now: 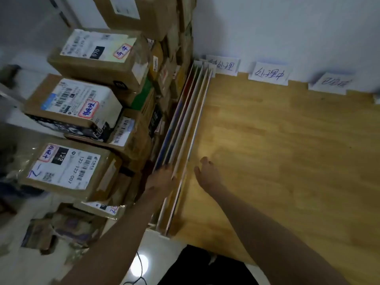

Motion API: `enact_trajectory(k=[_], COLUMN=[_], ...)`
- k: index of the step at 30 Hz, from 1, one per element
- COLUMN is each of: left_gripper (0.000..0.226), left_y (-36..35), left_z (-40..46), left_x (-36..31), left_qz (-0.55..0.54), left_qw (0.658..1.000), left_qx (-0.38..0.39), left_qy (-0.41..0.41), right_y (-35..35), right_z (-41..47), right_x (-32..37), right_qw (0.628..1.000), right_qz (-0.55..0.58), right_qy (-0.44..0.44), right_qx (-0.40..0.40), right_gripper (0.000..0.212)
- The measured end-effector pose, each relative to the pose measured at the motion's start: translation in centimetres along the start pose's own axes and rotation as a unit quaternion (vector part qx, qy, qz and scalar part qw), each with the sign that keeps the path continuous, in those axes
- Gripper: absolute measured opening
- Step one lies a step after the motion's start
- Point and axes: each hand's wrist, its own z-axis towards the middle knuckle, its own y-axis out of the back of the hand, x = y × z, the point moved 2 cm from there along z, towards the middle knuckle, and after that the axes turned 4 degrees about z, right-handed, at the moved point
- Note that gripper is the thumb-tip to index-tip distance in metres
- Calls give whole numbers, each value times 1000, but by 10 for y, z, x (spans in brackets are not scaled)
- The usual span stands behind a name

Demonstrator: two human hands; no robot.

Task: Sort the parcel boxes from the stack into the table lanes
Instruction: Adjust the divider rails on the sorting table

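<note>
A tall stack of brown parcel boxes [131, 112] with white shipping labels fills the left side. The nearest box [70, 169] bears a "122" label; above it sit a box with a black printed side [74, 108] and a "970" box [98, 58]. Thin flat boards [191, 120] stand on edge between the stack and the wooden table [287, 145]. My left hand [162, 179] rests against the near ends of these boards, fingers extended. My right hand [207, 173] hovers over the table's left edge, fingers loosely curled, holding nothing.
Three white handwritten lane signs stand along the back wall: left [223, 65], middle [269, 74], right [333, 83]. A white wall rises behind the table. Below the stack lie crumpled bags [61, 229]. A dark garment [205, 266] and a cable show at the bottom.
</note>
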Motion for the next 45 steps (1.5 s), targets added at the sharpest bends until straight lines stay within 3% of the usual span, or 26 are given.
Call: enact_trajectory(k=[7, 17, 35, 45], left_gripper=[33, 24, 25, 25], left_y=[-20, -24, -29, -33], left_z=[17, 22, -18, -60], left_x=[8, 4, -21, -74], left_qz=[-47, -78, -70, -62], left_qw=[999, 996, 996, 995], left_qx=[14, -11, -41, -46], left_qy=[4, 29, -23, -57], right_y=[-32, -39, 30, 80], right_z=[28, 29, -41, -117], right_x=[18, 20, -47, -112], right_qw=[989, 973, 989, 985], right_qz=[117, 166, 18, -22], right_qy=[-89, -159, -141, -142], right_qx=[29, 23, -49, -98], right_gripper=[39, 30, 36, 34])
